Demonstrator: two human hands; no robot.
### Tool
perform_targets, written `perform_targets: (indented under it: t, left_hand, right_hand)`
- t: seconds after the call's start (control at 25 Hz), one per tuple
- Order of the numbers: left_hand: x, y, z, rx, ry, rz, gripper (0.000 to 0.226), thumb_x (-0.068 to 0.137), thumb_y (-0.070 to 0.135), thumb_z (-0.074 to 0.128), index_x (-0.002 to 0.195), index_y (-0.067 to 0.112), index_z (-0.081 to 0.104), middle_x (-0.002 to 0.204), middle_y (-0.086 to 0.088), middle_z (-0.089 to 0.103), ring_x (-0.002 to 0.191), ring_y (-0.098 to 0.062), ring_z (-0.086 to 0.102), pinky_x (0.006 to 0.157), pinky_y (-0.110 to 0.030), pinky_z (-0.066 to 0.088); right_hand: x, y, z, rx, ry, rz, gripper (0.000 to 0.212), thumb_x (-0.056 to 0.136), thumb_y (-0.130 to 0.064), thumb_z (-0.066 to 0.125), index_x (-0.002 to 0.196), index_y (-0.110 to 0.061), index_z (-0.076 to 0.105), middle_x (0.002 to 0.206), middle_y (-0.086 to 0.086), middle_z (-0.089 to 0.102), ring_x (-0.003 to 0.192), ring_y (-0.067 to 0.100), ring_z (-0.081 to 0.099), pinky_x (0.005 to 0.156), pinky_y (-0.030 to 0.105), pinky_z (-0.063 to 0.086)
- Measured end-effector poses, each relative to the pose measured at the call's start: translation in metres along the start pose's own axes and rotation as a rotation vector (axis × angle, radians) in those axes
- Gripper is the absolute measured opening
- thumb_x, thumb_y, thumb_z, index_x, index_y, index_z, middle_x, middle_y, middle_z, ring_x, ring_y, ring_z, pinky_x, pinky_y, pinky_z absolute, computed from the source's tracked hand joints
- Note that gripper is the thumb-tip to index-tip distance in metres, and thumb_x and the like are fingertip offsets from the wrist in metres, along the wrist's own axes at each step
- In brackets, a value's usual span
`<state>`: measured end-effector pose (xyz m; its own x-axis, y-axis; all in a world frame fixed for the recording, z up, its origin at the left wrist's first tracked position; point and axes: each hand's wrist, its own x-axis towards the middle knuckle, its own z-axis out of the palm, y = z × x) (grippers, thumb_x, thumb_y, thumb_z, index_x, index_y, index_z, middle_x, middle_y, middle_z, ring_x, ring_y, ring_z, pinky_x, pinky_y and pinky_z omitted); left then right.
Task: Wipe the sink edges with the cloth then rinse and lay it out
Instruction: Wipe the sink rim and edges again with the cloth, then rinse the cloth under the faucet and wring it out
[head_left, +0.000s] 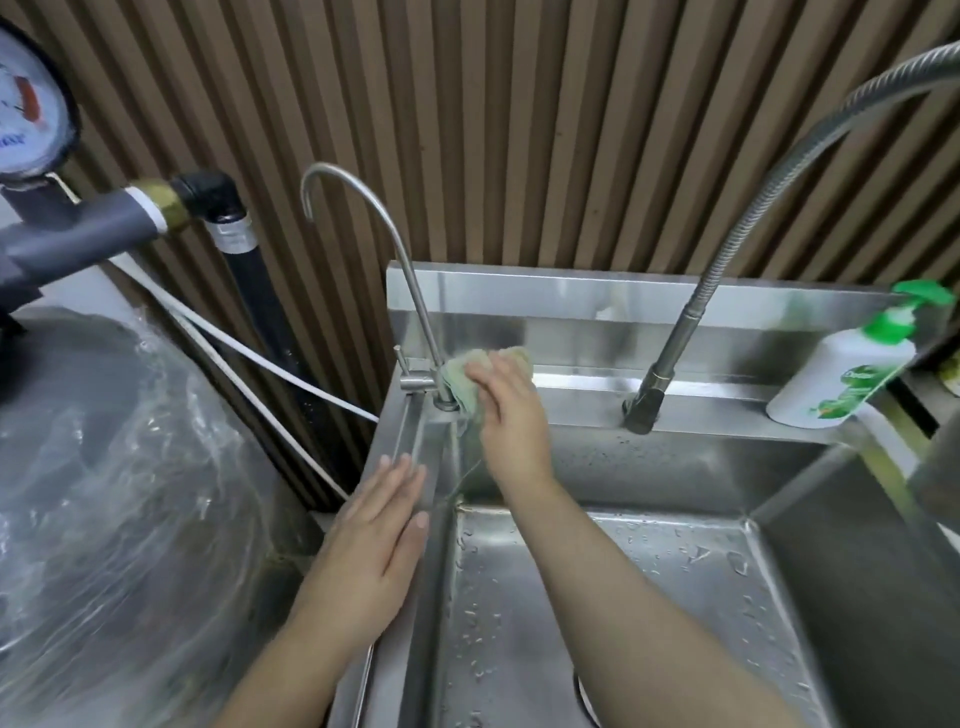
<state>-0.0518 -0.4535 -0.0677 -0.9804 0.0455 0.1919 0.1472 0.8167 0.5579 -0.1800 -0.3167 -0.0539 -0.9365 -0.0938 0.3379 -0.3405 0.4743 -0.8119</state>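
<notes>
A pale green cloth (464, 382) is pressed against the base of the thin curved tap (415, 291) at the back left corner of the steel sink (727, 410). My right hand (511, 415) holds the cloth there, fingers over it. A loose thread hangs from the cloth into the basin. My left hand (382, 525) lies flat, fingers together, on the sink's left rim (395, 441), holding nothing. Water drops dot the basin floor.
A flexible hose tap (691, 322) rises from the back ledge. A white soap bottle with green pump (852, 369) stands at the back right. Left of the sink are a plastic-wrapped tank (119, 467), white tubes, a black pipe and a pressure gauge (26, 98).
</notes>
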Motion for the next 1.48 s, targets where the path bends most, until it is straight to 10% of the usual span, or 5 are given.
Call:
perform_targets:
  t: [0.24,0.6,1.08,1.28,1.48]
  left_hand:
    - [0.04,-0.008,0.015,0.074,-0.049,0.003,0.08,0.079,0.059,0.012,0.141,0.013,0.036,0.151,-0.002,0.028,0.139,-0.005,0.01,0.113,-0.023,0.001]
    - [0.039,-0.009,0.018,0.06,-0.05,0.008,0.081,0.079,0.058,0.014,0.137,0.01,0.044,0.148,-0.004,0.036,0.138,-0.008,0.016,0.115,-0.028,0.006]
    - [0.04,-0.002,0.012,0.013,-0.066,-0.004,0.042,0.096,0.03,0.045,0.135,0.014,0.047,0.147,-0.004,0.038,0.142,-0.016,0.021,0.114,-0.03,0.007]
    - [0.024,0.041,0.012,-0.084,-0.085,0.057,0.037,0.095,0.029,0.049,0.129,0.014,0.054,0.14,-0.004,0.049,0.139,-0.017,0.027,0.107,-0.011,0.016]
    - [0.0,0.161,0.005,-0.737,-0.224,-0.063,0.026,0.097,0.017,0.044,0.11,0.03,0.063,0.119,0.018,0.059,0.122,-0.007,0.047,0.101,-0.02,0.035]
  right_hand:
    - [0.012,0.016,0.002,-0.723,-0.444,-0.016,0.053,0.1,-0.036,0.017,0.15,-0.021,0.005,0.159,0.001,0.008,0.146,0.019,0.0,0.118,0.043,0.001]
    - [0.016,0.048,-0.046,-0.838,-0.299,0.443,0.056,0.101,-0.035,0.014,0.148,-0.017,-0.011,0.159,0.006,-0.011,0.145,0.027,-0.01,0.11,0.047,0.027]
    - [-0.035,0.037,-0.069,-0.762,-0.265,0.309,0.065,0.087,0.0,0.051,0.144,-0.013,0.023,0.15,0.01,0.024,0.14,0.025,0.02,0.104,0.038,0.039]
    - [-0.12,0.023,-0.134,-0.127,-0.065,0.666,0.035,0.09,-0.003,0.049,0.121,-0.018,0.056,0.113,0.01,0.061,0.087,0.023,0.059,0.065,0.014,0.051]
    - [-0.198,0.002,-0.225,0.911,0.308,0.817,0.027,0.098,-0.021,0.042,0.105,-0.011,0.066,0.091,0.013,0.07,0.077,0.029,0.065,0.07,0.039,0.053]
